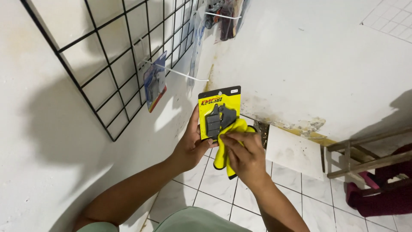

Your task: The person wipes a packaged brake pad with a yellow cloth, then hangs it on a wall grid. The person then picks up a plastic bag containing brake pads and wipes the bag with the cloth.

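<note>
Your left hand (193, 144) grips the flat yellow blister card (218, 112) by its lower left edge, fingers closed around it, dark moulded brake pads facing you. Your right hand (244, 157) pinches a soft yellow cloth (227, 148) against the card's glossy lower face, below the black wire grid (124, 56).

Yellow blister card (219, 112) with dark brake pads, held upright near the wall; crumpled yellow cloth (228, 148) pressed against its lower front.
</note>
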